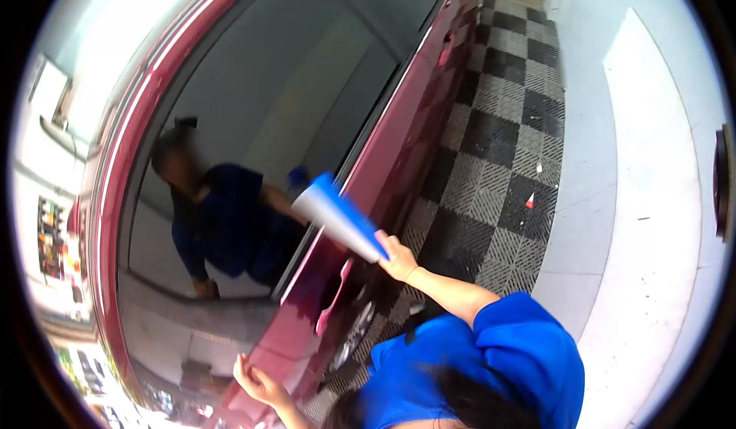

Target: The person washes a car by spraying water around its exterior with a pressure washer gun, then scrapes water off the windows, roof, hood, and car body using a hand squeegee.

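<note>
My right hand (397, 259) is closed around the lower end of a blue-and-white cone-shaped piece (337, 214), which looks like a rolled sheet; its exact kind I cannot make out. Its wide end reaches up over the bottom edge of the dark side window (307, 99) of a dark red car. Whether it touches the glass I cannot tell. Lower down, my left hand (259, 383) is beside the red car door (287, 345), fingers loosely bent and apart, with nothing seen in them. Between the two hands is a door handle (333, 299).
Along the car's right runs a floor of black and grey checkered tiles (498, 130), with small scraps (530, 200) on it. A pale wall (652, 161) bounds it on the right. The window reflects a person. Shelves with bottles (52, 237) stand at far left.
</note>
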The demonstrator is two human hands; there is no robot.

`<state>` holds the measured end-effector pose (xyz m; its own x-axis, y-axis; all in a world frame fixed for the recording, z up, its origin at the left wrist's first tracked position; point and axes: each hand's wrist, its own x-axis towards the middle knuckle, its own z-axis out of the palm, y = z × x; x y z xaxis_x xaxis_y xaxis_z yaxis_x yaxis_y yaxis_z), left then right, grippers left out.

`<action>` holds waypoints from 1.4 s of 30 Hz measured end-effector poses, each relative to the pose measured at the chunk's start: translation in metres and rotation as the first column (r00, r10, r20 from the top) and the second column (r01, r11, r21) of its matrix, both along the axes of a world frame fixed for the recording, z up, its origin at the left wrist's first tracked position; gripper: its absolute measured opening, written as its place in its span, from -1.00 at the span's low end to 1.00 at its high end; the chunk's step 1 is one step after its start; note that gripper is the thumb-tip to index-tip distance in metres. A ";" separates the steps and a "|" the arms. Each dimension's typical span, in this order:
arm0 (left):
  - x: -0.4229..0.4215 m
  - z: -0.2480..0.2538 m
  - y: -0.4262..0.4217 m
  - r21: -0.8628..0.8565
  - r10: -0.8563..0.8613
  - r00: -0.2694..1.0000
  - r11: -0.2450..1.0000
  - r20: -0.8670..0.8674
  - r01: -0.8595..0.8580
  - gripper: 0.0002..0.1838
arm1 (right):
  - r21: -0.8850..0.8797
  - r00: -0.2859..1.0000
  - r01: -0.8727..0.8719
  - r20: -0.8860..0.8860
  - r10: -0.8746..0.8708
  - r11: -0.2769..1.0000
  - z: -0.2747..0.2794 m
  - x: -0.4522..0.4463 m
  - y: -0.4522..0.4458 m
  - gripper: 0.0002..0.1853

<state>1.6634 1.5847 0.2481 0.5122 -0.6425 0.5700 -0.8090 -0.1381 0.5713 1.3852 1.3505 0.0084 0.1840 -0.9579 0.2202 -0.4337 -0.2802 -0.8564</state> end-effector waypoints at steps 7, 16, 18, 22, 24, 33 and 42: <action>-0.060 0.010 -0.141 0.006 -0.146 0.989 0.989 0.014 0.146 -0.58 | 0.477 0.310 0.577 0.623 -0.718 0.663 -0.021 -0.096 -0.226 -0.12; -0.216 0.180 -0.530 -0.091 -0.042 0.459 0.960 0.887 0.264 -0.68 | -0.461 0.909 0.078 0.397 0.127 0.884 0.253 -0.185 -0.515 -0.27; -0.213 0.232 -0.603 -0.170 0.094 0.517 0.980 0.851 0.102 -0.64 | -0.328 0.896 0.217 0.441 -0.054 0.919 0.218 -0.206 -0.565 -0.31; -0.113 0.272 -0.684 -0.064 0.249 0.735 0.961 0.630 -0.270 -0.56 | 0.312 0.630 0.510 0.499 -0.595 0.802 0.099 -0.290 -0.616 -0.25; -0.110 0.270 -0.697 0.033 0.303 0.706 0.907 0.640 -0.419 -0.51 | 0.175 0.629 0.573 0.532 -0.567 0.800 0.080 -0.316 -0.632 -0.23; -0.115 0.274 -0.685 0.001 0.269 0.463 0.863 0.845 -0.505 -0.55 | -0.528 0.928 0.131 0.362 0.083 0.839 0.237 -0.325 -0.770 -0.25; -0.123 0.281 -0.688 0.041 0.208 0.672 0.941 0.710 -0.335 -0.49 | -0.040 0.743 0.561 0.465 -0.482 0.827 0.091 -0.368 -0.714 -0.21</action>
